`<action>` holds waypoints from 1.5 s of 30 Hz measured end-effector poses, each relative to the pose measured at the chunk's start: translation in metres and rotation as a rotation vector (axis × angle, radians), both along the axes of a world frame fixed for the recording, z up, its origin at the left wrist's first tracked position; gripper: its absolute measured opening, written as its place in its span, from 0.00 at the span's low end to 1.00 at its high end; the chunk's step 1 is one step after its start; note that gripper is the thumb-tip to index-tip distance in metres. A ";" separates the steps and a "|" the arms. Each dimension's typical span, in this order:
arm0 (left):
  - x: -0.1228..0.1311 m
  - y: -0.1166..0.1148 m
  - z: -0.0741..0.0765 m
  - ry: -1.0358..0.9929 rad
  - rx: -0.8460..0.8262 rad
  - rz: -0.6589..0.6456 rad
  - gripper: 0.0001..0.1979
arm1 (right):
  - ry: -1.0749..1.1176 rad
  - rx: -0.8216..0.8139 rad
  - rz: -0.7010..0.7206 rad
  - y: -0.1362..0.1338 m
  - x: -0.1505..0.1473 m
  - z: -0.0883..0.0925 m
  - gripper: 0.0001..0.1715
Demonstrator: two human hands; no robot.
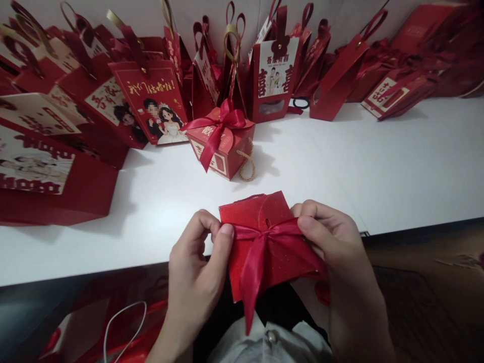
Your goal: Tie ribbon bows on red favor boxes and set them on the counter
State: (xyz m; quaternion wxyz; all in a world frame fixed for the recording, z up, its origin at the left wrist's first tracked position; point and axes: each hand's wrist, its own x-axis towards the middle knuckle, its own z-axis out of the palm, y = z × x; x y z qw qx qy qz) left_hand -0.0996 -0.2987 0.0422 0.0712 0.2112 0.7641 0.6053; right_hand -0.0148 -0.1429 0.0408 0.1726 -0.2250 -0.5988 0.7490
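Note:
A small red gift box [240,257] with a curved flap is held up at the table's front edge, tilted toward me. Around it runs a dark red satin ribbon [256,267], knotted at the middle, with a pointed tail hanging below the box. My left hand [198,262] pinches the ribbon between thumb and finger at the box's left edge. At the right side, my right hand [336,242] closes thumb and fingers on the ribbon's other side. Behind the box stands another red gift box [236,159], with a tied bow and a gold cord handle.
On the white table [302,166], many red wedding gift bags line the back and left, including one with a cartoon couple [151,101]. A large red bag [94,186] stands at left. More red boxes [401,93] lie at back right. Below hangs a white loop [126,322].

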 end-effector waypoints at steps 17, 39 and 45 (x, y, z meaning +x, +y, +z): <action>0.001 -0.001 0.004 0.012 0.004 -0.057 0.06 | 0.039 0.343 0.164 0.004 0.020 -0.008 0.53; 0.033 0.004 0.009 0.838 -0.194 -0.178 0.08 | 0.046 0.481 0.326 0.007 0.023 -0.021 0.56; 0.033 0.005 0.008 0.813 -0.182 -0.177 0.08 | 0.058 0.524 0.342 0.008 0.021 -0.021 0.55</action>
